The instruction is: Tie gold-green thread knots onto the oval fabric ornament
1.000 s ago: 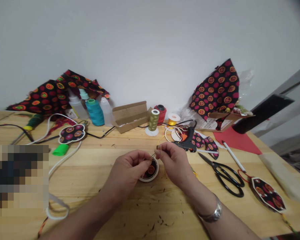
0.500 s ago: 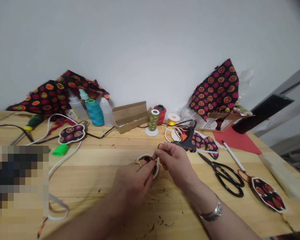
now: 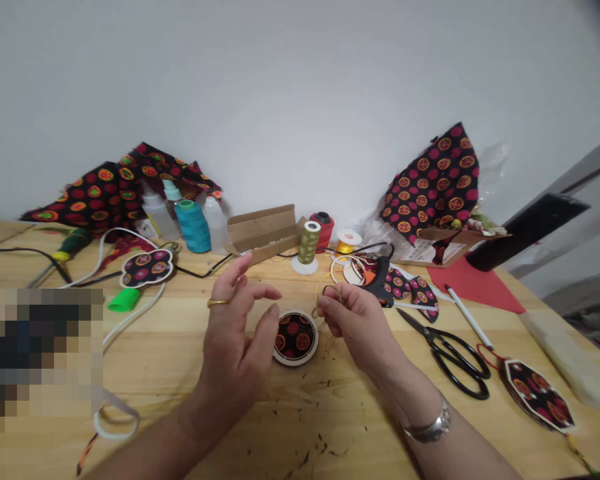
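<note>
A round wooden-rimmed piece with dark patterned fabric in its middle lies on the table between my hands. My left hand is raised just left of it, fingers apart, holding nothing; a gold ring is on one finger. My right hand pinches a thin cord, looped at the fingertips, just right of the round piece. Strands of the cord hang down toward the piece's right rim. Whether they are fastened there I cannot tell.
Black scissors and an octagonal fabric piece lie to the right. Behind stand an olive thread spool, a teal thread cone and an open cardboard box. A glue gun lies behind my right hand.
My left hand has come off the round piece and cord, moving left and up with its fingers opening. The round piece is now uncovered. My right hand keeps its pinch, almost in place.
</note>
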`<act>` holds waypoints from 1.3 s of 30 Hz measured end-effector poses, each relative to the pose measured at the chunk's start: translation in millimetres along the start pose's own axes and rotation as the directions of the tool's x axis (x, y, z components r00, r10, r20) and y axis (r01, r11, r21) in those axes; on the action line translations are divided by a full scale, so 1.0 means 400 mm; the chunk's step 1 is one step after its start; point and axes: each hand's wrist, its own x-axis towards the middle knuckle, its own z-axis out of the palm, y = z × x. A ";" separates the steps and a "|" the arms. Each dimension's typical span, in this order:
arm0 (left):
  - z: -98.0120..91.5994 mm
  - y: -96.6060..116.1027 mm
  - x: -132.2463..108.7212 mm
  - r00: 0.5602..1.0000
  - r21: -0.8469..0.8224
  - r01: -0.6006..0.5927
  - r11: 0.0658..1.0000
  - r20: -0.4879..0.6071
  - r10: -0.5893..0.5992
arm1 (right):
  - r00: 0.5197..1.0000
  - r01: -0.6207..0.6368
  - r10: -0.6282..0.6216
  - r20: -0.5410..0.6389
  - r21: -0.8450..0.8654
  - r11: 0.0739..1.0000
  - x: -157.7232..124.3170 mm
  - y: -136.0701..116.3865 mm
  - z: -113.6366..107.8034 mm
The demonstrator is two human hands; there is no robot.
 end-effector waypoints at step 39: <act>0.014 0.004 0.020 0.638 -0.287 0.748 0.598 0.560 -0.529 | 0.999 -0.030 0.031 0.025 -0.071 0.997 -0.021 -0.003 0.028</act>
